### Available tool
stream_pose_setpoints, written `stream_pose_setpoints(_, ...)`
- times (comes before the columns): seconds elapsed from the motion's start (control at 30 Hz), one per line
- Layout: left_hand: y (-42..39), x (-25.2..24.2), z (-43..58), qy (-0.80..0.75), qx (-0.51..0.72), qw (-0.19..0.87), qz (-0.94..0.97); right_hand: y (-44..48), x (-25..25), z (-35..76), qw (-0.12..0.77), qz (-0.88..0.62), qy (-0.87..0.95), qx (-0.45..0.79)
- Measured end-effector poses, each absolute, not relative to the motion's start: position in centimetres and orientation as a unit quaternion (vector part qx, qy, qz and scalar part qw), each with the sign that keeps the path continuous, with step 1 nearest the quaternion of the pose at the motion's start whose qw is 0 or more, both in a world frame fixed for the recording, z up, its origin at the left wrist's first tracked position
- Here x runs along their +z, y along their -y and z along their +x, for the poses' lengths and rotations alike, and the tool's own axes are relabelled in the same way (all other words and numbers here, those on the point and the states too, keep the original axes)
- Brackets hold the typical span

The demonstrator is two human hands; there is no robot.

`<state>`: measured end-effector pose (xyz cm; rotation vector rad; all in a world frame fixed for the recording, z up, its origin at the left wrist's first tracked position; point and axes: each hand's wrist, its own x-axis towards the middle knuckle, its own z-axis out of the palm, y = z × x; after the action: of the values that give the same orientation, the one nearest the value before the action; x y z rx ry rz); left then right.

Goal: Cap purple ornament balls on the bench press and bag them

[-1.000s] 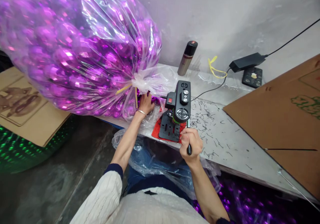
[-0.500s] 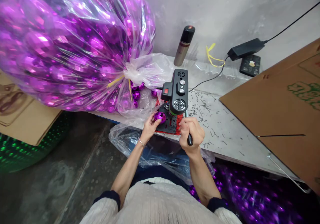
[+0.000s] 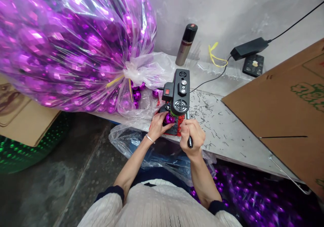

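Observation:
My left hand (image 3: 159, 125) grips a shiny purple bauble (image 3: 169, 118) between thumb and fingers, under the front end of a small black bench drill press (image 3: 180, 92). The drill's chuck and bit are mostly hidden by the housing and the bauble. My right hand (image 3: 193, 134) is wrapped round the black-tipped lever handle (image 3: 190, 142) at the machine's right side. Beneath the bauble lies the machine's black base plate (image 3: 173, 129), set on a red mat (image 3: 181, 120).
A big clear bag of purple baubles (image 3: 76, 58) fills the left. A spray can (image 3: 186, 44) stands behind the machine. Dark shavings litter the table (image 3: 222, 132). At right are a power adapter (image 3: 249, 48) and a cardboard box (image 3: 280, 102); more purple baubles (image 3: 260, 200) lie below.
My left hand has moved right and slightly up, carrying the bauble from the machine's left side to beneath its head. My right hand stays on the lever with little movement.

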<state>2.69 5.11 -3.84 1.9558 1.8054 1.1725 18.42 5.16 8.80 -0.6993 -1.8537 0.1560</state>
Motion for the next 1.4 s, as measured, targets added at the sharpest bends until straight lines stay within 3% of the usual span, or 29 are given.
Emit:
stream_pose_setpoints(0.27,-5.1,-6.0,3.5,-0.621,0.432,0.081,0.649,-5.1,8.1,18.3,0.554,-0.293,0.777,0.060)
stream_pose_setpoints(0.67,-4.9,-5.5,3.1,-0.600,0.445,0.095,0.658,-5.6,4.4,17.5,0.604,-0.266,0.750,0.037)
stream_pose_setpoints(1.4,-5.6,-6.1,3.0,-0.587,0.463,0.091,0.657,-6.8,2.0,16.6,0.640,-0.221,0.736,-0.012)
